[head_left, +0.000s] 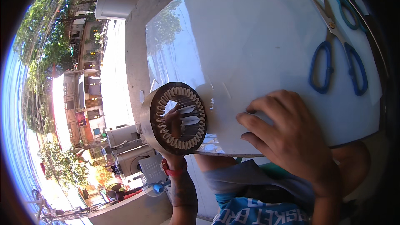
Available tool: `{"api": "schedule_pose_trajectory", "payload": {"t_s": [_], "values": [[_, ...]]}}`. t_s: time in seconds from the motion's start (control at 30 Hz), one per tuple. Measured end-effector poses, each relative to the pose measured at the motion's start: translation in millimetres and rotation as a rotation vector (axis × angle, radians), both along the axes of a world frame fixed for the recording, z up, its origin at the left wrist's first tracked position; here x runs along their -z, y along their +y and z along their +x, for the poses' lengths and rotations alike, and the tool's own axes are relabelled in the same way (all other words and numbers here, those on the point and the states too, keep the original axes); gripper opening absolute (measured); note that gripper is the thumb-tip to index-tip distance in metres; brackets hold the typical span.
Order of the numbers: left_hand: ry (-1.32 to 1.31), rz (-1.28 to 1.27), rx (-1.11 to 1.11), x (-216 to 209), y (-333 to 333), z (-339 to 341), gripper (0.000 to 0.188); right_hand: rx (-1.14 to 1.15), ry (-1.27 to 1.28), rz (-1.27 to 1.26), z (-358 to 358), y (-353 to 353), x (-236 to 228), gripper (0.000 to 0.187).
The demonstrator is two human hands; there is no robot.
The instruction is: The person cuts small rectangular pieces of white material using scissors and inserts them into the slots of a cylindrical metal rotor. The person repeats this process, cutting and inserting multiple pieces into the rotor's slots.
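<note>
**Hands at a motor stator on a white bench**

A round metal stator ring (173,118) stood on edge at the near left edge of the white bench (258,37), its open bore facing the camera; cream-coloured insulation lined the slots around the bore, and several white paper strips (188,116) stuck out inside it. The left hand (171,121) came up from below, a red band (173,170) on its wrist, and reached into the bore from behind; its fingers showed through the opening, touching the ring's inner wall near the strips; how tightly they were curled could not be told. The right hand (287,131) lay just beside the ring on the bench top, palm down, fingers bent and spread, fingertips pressing the white surface; it gripped nothing. A pair of blue-handled scissors (337,52) lay well apart at the far right of the bench, blades closed and pointing away; part of a second teal-handled tool (349,14) lay beyond them. Past the bench's concrete edge, far below, were rooftops, trees and air-conditioning units (125,139).
</note>
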State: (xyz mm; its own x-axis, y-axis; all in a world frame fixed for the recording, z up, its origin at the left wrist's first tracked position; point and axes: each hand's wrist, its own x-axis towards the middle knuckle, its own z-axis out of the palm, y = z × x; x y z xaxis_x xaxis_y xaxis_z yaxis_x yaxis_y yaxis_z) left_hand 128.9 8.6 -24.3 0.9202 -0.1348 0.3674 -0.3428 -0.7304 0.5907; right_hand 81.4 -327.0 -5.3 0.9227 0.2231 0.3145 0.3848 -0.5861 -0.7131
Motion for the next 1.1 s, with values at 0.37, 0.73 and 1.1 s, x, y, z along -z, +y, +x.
{"api": "schedule_pose_trajectory", "payload": {"t_s": [0.37, 0.73, 1.1], "values": [[0.18, -0.413, -0.105, -11.7, -62.1, -74.5, 0.073, 0.008, -0.038, -0.146, -17.9, 41.4, -7.1, 0.037], [0.42, -0.471, -0.151, -16.3, -49.5, -68.7, 0.088, 0.09, -0.033, -0.263, 0.2, 78.0, -2.4, 0.051], [0.391, -0.348, -0.124, -14.1, -43.0, -62.5, 0.078, 0.111, 0.0, -0.21, 2.8, 79.8, -0.6, 0.053]]}}
